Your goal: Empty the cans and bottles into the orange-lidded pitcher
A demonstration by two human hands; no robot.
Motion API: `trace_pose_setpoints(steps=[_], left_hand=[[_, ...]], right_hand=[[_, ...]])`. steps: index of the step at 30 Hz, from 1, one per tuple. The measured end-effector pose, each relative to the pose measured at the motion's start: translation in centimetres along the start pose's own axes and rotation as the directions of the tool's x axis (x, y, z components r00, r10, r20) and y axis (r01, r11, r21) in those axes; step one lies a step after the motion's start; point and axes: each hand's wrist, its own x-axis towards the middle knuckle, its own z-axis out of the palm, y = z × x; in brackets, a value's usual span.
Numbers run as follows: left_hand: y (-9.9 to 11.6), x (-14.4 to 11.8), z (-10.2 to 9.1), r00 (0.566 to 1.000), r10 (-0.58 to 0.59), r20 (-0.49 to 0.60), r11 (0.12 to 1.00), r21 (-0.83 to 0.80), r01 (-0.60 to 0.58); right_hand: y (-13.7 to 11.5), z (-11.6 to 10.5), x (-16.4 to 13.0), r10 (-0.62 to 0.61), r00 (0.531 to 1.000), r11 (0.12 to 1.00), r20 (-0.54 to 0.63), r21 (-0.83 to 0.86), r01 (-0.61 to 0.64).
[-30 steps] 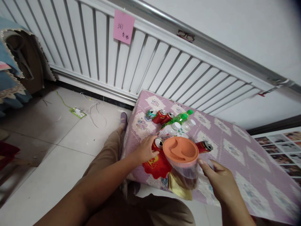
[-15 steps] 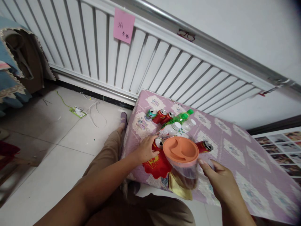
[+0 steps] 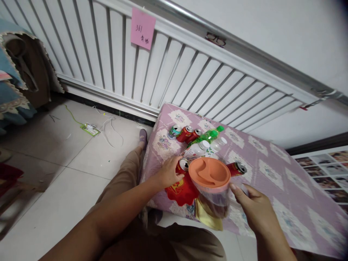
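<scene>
Fingers (image 3: 178, 176) on red can (image 3: 181, 166) (lying, top rightward)

White slatted railing (image 3: 163, 76), pale tiled floor (image 3: 54, 174)

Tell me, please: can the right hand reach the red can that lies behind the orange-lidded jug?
Probably yes. The right hand is beside the jug, and the red can lies just beyond its fingertips on the bare tablecloth, with nothing between them.
</scene>
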Motion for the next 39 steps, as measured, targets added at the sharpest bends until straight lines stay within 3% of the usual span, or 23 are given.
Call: trace_pose_setpoints(steps=[7, 12, 24, 39], left_hand=[[0.1, 0.0, 0.0, 1.000, 0.002, -0.004, 1.000, -0.005, -0.002], [0.2, -0.1, -0.1, 1.000, 0.003, -0.005, 1.000, -0.003, -0.003], [0.2, 0.0, -0.1, 1.000, 0.001, 0.001, 1.000, -0.012, -0.001], [0.2, -0.1, -0.1, 1.000, 0.007, -0.007, 1.000, -0.022, -0.007]], right_hand=[[0.1, 0.0, -0.3, -0.019, 1.000, 1.000, -0.002, -0.011, 0.019], [-0.3, 0.4, -1.0, -0.035, 0.997, 0.999, -0.075, 0.021, 0.037], [0.5, -0.2, 0.0, -0.027, 0.999, 1.000, 0.019, -0.009, 0.027], [0.1, 0.0, -0.3, -0.051, 0.999, 0.999, -0.014, 0.012, 0.052]])
